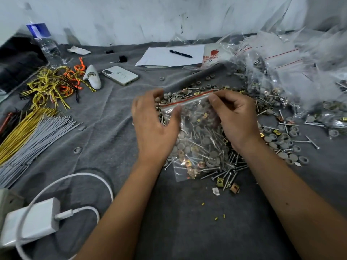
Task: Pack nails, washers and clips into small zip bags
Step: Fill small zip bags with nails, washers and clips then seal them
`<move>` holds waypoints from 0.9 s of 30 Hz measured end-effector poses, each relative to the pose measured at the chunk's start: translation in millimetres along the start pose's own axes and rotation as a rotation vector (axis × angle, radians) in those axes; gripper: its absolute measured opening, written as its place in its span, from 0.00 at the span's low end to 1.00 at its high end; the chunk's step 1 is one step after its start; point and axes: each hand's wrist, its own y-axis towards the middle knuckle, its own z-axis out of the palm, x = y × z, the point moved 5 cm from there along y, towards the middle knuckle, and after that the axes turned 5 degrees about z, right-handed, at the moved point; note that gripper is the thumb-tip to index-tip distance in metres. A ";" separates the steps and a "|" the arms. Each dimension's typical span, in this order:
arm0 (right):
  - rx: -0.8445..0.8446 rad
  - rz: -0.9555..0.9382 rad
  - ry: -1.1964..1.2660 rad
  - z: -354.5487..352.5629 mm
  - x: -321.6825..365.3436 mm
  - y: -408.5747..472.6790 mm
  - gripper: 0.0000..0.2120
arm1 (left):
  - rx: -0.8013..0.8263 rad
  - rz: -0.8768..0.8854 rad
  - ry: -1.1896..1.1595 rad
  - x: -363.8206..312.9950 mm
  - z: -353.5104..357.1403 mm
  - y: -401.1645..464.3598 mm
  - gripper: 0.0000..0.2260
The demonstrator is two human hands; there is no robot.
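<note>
Currently a sealing step, by the look of it: both hands hold a small clear plastic zip bag with a red strip along its mouth [195, 136], raised just above the loose heap of steel nails, grey round washers and brass-coloured clips [231, 166] on the grey cloth-covered table [116, 119]. The bag already holds a mix of all three parts. The right hand [236, 117] pinches the mouth strip at its right end; the left hand [154, 124] pinches the strip near its left end, the other fingers loosely curled. Whether the zip is fully closed cannot be told. Next move likely calls for running the pinch along the strip, then setting the bag aside. The pile of filled clear bags [293, 76] sits far right. Bundle of grey and yellow cable ties [32, 136] left, yellow and orange wires [54, 85] behind, white charger with cable [33, 220] near left, white phone [120, 75], paper sheet with black pen [169, 55]. Loose parts under the bag could snag it.
</note>
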 end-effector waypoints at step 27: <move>0.175 -0.357 -0.324 -0.2 16.5 -1.3 0.04 | 0.230 0.279 -0.051 -14.1 35.4 6.4 0.01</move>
